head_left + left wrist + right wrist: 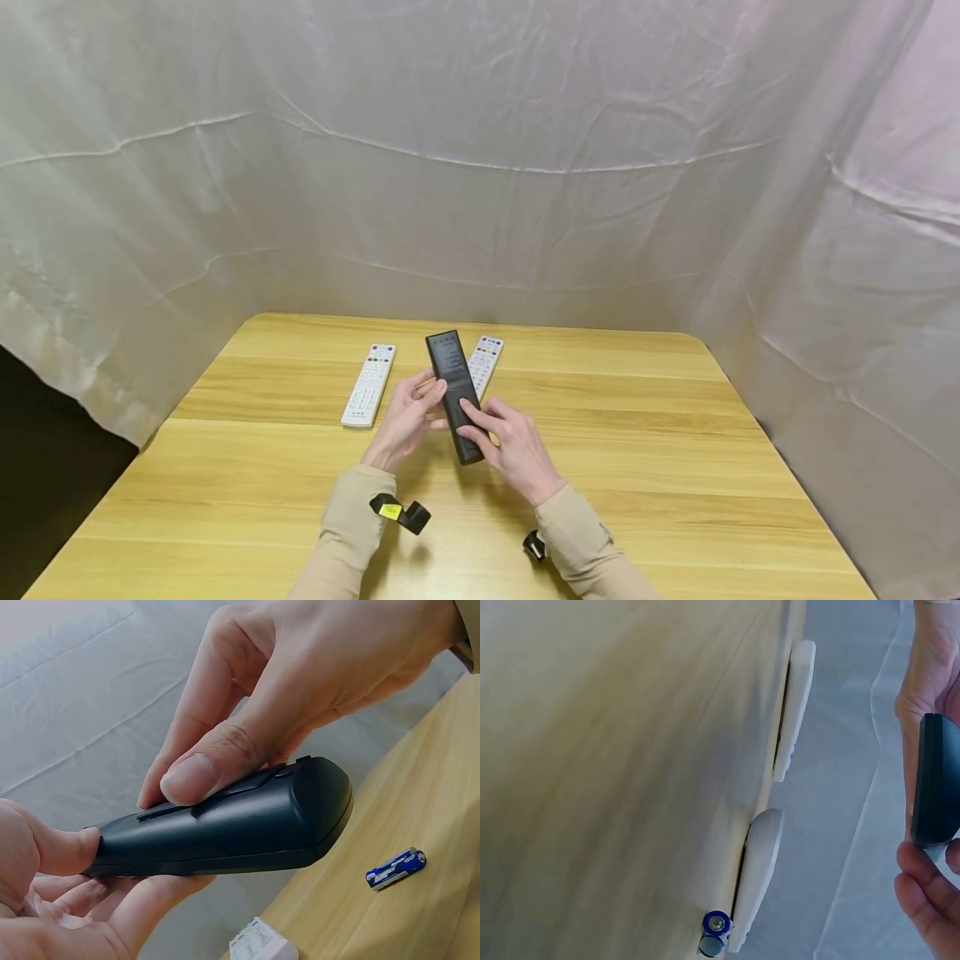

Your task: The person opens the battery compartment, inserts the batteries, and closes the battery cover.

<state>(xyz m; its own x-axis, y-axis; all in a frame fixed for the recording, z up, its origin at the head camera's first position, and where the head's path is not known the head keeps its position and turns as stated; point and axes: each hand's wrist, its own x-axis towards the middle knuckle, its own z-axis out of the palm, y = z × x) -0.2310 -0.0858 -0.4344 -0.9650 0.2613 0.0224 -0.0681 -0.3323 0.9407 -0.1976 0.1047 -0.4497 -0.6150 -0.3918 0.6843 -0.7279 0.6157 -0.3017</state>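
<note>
A black remote control (455, 385) is held over the table, its back facing up and its far end tilted left. My left hand (406, 419) grips its left side, thumb on the back and fingers underneath. The thumb and index finger of my right hand (520, 447) are on the battery cover (244, 787) near the closer end. In the left wrist view the cover's edge stands slightly proud of the casing. Blue batteries (396, 870) lie on the table beyond the remote; the hands hide them in the head view.
One white remote control (369, 386) lies buttons up on the wooden table (675, 467), left of the hands. Another white remote (487, 358) lies partly behind the black one. Grey curtains (480, 225) enclose the back and sides.
</note>
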